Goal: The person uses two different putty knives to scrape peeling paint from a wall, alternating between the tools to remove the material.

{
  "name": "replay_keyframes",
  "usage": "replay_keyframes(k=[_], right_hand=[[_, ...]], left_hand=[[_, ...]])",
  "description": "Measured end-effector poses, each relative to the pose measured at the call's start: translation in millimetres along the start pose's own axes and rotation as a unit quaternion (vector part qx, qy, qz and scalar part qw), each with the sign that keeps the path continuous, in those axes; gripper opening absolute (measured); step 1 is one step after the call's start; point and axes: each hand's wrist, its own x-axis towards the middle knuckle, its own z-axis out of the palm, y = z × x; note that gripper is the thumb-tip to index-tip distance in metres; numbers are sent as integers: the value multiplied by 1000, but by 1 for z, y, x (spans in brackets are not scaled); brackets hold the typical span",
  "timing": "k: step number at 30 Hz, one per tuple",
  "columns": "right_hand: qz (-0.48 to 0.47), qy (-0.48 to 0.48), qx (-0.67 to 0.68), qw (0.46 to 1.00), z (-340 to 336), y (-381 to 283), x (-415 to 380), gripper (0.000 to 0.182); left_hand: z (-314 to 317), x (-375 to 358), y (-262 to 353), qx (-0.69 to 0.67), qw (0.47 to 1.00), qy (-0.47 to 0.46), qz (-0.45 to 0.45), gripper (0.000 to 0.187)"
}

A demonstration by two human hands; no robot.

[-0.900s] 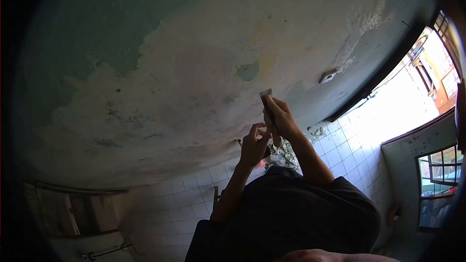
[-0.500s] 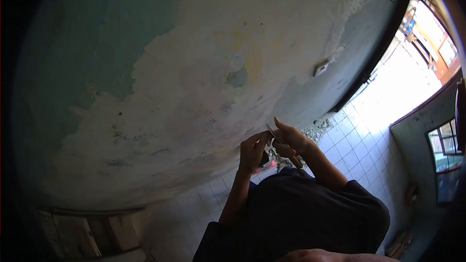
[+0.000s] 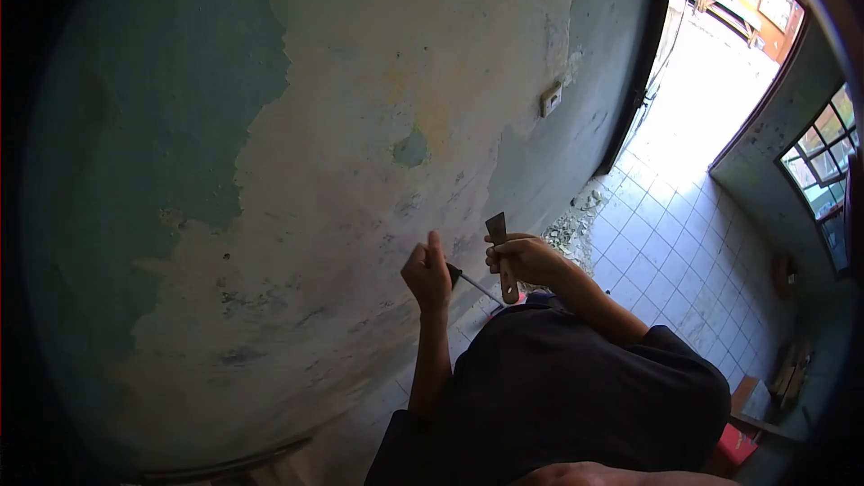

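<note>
My right hand [image 3: 526, 261] grips the wooden handle of a scraper [image 3: 498, 232], whose flat metal blade points up close to the wall. My left hand [image 3: 427, 274] is a closed fist with the thumb up, a short way left of the right hand. It holds a thin metal tool [image 3: 472, 285] whose slim shaft slants down and right, toward the scraper's handle. Both hands are raised in front of the peeling wall [image 3: 342, 153], above my dark shirt [image 3: 558, 387].
The wall has green paint at the left and bare pale plaster in the middle. A switch box [image 3: 551, 99] sits on it near a bright doorway [image 3: 720, 81]. Paint rubble [image 3: 569, 229] lies on the white tiled floor [image 3: 684, 261]. A window [image 3: 823, 166] is at the right.
My hands have drawn apart: the left one moved left with the thin tool. The scraper now stands blade up in my right hand. The view has swung toward the doorway.
</note>
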Motion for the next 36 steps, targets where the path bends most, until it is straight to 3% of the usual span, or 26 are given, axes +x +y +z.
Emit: replay_keyframes(k=[2, 3, 6, 7, 11, 14, 16, 17, 19, 20, 22, 23, 24, 26, 27, 28, 30, 31, 32, 34, 35, 36], right_hand=[[-21, 53, -30, 998, 5, 6, 0, 32], [-11, 73, -62, 995, 19, 2, -8, 33], [26, 90, -150, 984, 14, 3, -11, 37], [51, 87, -206, 973, 8, 5, -10, 39], [55, 140, -168, 974, 10, 20, -10, 40], [-108, 162, -274, 942, 39, 22, -22, 44], [-117, 147, -317, 929, 52, 12, -30, 52], [-130, 168, -360, 909, 52, 8, -31, 52], [-126, 204, -427, 872, 49, 3, -28, 47], [-124, 205, -425, 873, 43, 2, -26, 47], [-157, 217, -450, 852, 38, -2, -22, 40], [-152, 219, -430, 862, 43, -8, -26, 39], [-149, 219, -429, 863, 42, -10, -27, 39], [-310, 146, -633, 694, 39, -16, -31, 41], [-267, 162, -613, 725, 54, -26, -38, 37], [-266, 163, -617, 723, 63, -36, -44, 37], [-256, 169, -655, 690, 75, -51, -51, 30], [-344, 165, -655, 652, 72, -54, -46, 18], [-341, 163, -661, 648, 78, -61, -45, 18], [-315, 207, -603, 703, 102, -78, -48, 12], [-356, 201, -636, 655, 117, -87, -50, 13], [-380, 183, -637, 646, 126, -95, -51, 10]], left_hand=[[-12, 17, 10, 17, 996, 75, 49, 40], [-19, 25, 18, 24, 993, 78, 83, 27], [-24, 42, 35, 32, 992, 119, 38, 18], [-27, 45, 46, 46, 994, 96, -16, 17], [-22, 51, 52, 38, 993, 98, 47, 17], [-24, 55, 53, 38, 990, 87, 104, 21], [-31, 61, 49, 57, 970, 113, 207, 21], [-37, 64, 53, 60, 970, 112, 208, 21], [-52, 71, 67, 168, 918, 143, 331, 25], [-57, 77, 66, 169, 918, 140, 330, 25], [-69, 93, 64, 218, 827, 192, 482, 25], [-77, 101, 60, 245, 796, 199, 516, 25], [-80, 107, 56, 246, 797, 197, 515, 25], [-84, 118, 49, 281, 761, 236, 534, 25], [-88, 123, 46, 301, 746, 247, 540, 24], [-88, 131, 44, 299, 748, 249, 537, 24], [-85, 143, 40, 243, 741, 286, 556, 22], [-85, 143, 37, 242, 744, 290, 551, 22], [-85, 142, 34, 256, 740, 287, 552, 22], [-84, 141, 30, 269, 738, 290, 546, 23], [-83, 142, 29, 254, 746, 288, 544, 24], [-82, 143, 30, 238, 754, 286, 541, 24]])
